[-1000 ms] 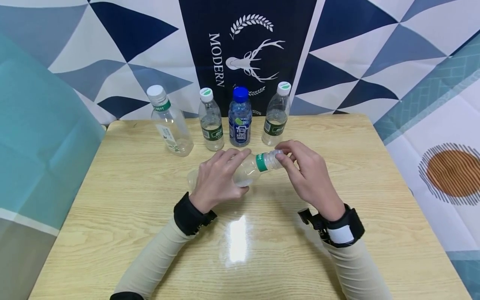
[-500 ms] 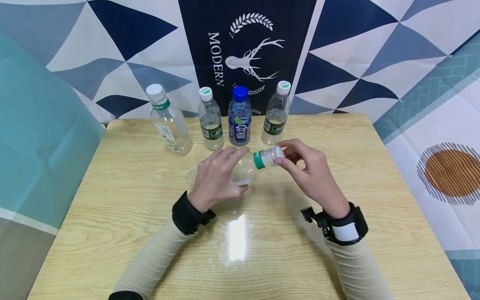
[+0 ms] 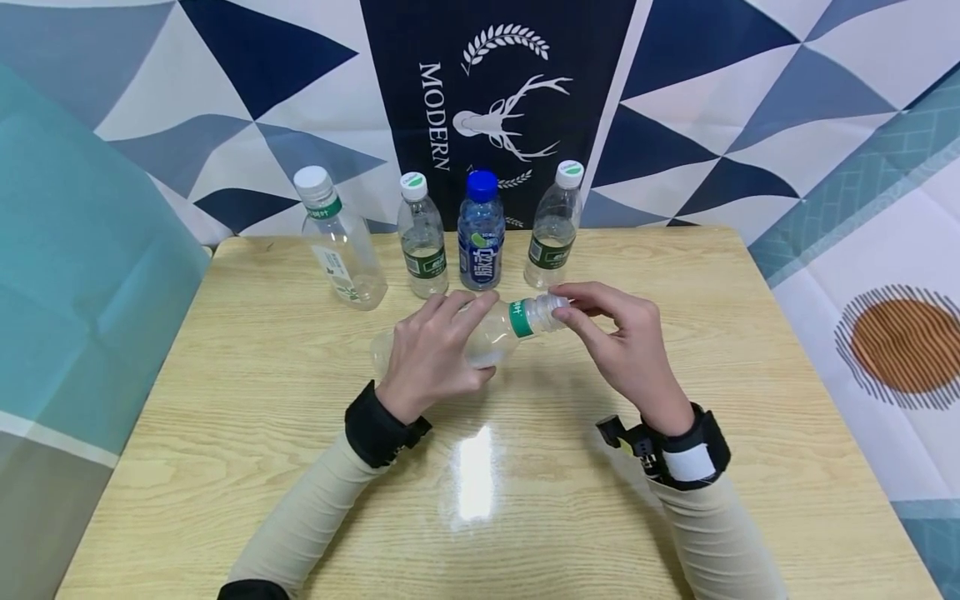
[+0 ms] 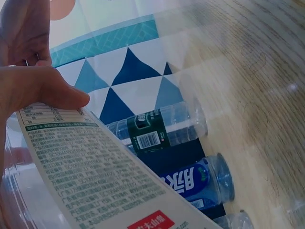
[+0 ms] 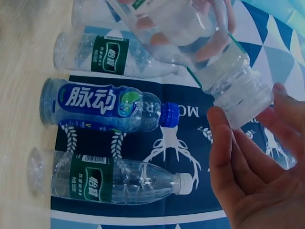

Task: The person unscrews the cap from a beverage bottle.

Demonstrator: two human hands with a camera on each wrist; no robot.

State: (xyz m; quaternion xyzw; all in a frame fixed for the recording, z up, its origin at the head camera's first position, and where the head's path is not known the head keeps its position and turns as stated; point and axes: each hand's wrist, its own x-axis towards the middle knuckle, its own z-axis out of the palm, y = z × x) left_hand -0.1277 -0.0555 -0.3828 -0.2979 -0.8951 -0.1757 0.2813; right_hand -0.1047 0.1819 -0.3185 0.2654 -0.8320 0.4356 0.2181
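Observation:
My left hand [image 3: 435,346] grips the body of a clear plastic bottle [image 3: 491,335] with a green neck band. It is held lying sideways above the table, its neck pointing right. Fingers and thumb of my right hand [image 3: 618,337] pinch the whitish cap [image 5: 245,100] at the bottle's mouth. In the left wrist view my left thumb presses along the bottle's printed label [image 4: 95,176]. The bottle's lower part is mostly hidden under my left hand in the head view.
Behind the hands stand a large clear bottle [image 3: 345,254], a small green-labelled bottle [image 3: 423,242], a blue-capped bottle [image 3: 481,237] and another green-labelled bottle [image 3: 553,229]. They line the back of the wooden table [image 3: 375,517], before a patterned cloth [image 3: 675,108].
My right fingers eased back from the cap, showing more of it, then came round it again. The left hand and bottle stayed nearly still.

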